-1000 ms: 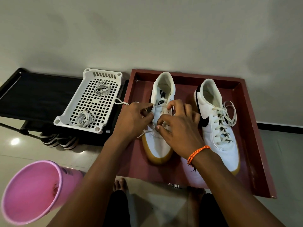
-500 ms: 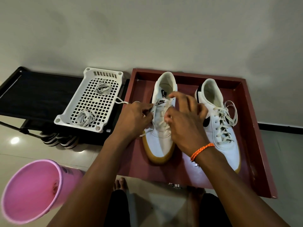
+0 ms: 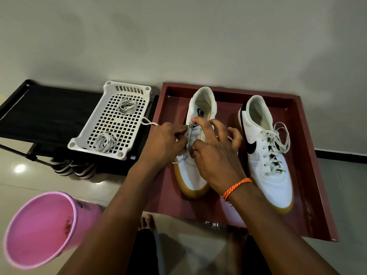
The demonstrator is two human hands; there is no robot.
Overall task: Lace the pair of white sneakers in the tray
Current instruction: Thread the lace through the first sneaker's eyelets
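Two white leather sneakers with tan gum soles lie in the dark red rectangular tray [image 3: 309, 161]. The right-side sneaker [image 3: 266, 155] is fully laced. The left-side sneaker [image 3: 193, 175] is partly laced. The left hand [image 3: 162, 143] pinches the white flat lace [image 3: 148, 122] at an upper eyelet. The right hand [image 3: 215, 155] hovers over the tongue, fingers spread, its grip holding nothing. Insole logo partly hidden, unreadable.

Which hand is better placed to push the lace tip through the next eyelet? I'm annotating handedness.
Left. The left hand already pinches the lace tip at the left sneaker's eyelet row; the right hand hovers over the tongue, fingers spread.
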